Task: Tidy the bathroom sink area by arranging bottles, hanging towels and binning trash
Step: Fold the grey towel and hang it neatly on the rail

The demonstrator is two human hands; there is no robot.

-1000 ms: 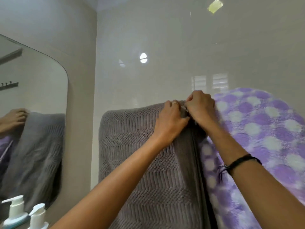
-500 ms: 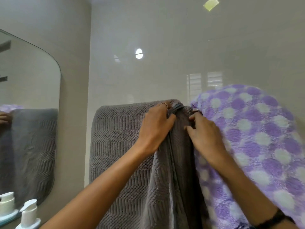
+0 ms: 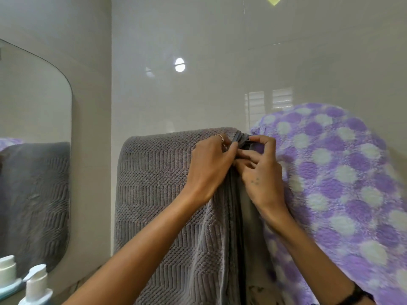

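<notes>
Hanging flat against the far wall, the grey towel [image 3: 158, 194] has its right edge bunched at the top, where both hands meet. The left hand [image 3: 209, 168] curls its fingers round the gathered folds, and the right hand [image 3: 261, 170] pinches them beside the purple spotted towel [image 3: 334, 183], probably to seat that edge on its hidden hanger.

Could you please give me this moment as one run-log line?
step: hanging towel | left hand: grips ribbed grey towel | right hand: pinches its bunched top edge | purple spotted fleece towel: hangs beside
</notes>
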